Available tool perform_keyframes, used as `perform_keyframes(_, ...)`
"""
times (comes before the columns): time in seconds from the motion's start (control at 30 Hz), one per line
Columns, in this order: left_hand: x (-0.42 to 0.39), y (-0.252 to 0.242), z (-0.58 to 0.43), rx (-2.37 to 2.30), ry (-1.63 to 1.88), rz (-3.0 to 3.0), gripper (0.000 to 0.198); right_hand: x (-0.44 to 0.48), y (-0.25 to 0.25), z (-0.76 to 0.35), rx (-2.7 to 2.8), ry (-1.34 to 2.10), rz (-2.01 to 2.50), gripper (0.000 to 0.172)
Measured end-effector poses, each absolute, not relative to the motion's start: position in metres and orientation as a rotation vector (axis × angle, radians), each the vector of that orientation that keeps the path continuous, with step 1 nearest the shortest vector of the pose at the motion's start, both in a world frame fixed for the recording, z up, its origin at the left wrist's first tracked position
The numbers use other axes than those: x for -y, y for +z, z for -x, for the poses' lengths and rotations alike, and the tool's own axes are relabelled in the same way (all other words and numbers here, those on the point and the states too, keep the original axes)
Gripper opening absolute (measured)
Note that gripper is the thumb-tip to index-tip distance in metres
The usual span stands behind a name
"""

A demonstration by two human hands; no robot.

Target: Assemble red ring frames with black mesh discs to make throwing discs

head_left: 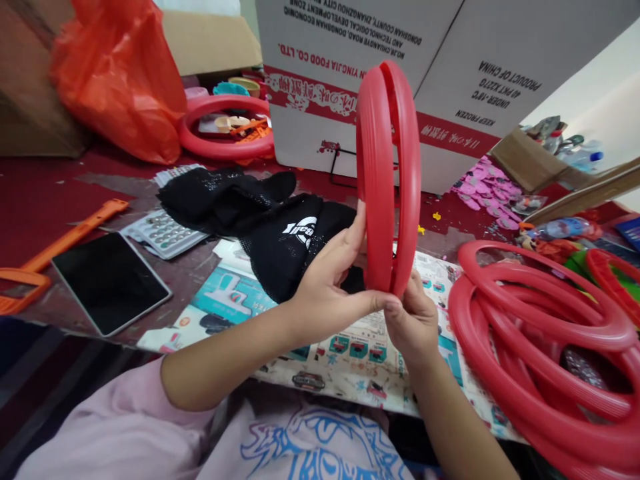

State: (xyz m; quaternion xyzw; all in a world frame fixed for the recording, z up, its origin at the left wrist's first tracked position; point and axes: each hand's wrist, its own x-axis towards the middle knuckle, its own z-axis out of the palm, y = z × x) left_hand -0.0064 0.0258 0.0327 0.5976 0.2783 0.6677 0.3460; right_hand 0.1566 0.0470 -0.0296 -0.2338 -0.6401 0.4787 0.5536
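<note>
Two red plastic ring halves (376,180) stand upright edge-on in front of me, side by side with a narrow gap between them. My left hand (333,280) wraps round their lower left side, thumb across the bottom. From the lower right my right hand (414,320) grips the bottom edge, its fingers partly hidden behind the rings. Beneath my hands lies a printed cardboard sheet (320,363). Behind my left hand is a crumpled black cloth (280,267) with white lettering. To the right, several more red rings (545,320) lie in a loose pile.
A large white carton (310,140) stands behind the rings. At left are a tablet (113,283), a calculator (165,233), an orange plastic strip (75,233) and an orange bag (120,87). Pink pieces (487,190) are heaped at back right, near a plastic bottle (563,229).
</note>
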Motion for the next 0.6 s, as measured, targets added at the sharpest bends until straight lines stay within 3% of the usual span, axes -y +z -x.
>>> perform_keyframes(0.47,-0.026,0.027,0.011,-0.733,1.678,-1.614,0.103,-0.047,-0.028,-0.158,1.574,1.063,0.562,0.041)
perform_keyframes(0.6,-0.022,0.028,0.011,-0.763,1.582,-1.601,0.092,-0.046,-0.013,-0.157,1.744,0.893,0.619,0.040)
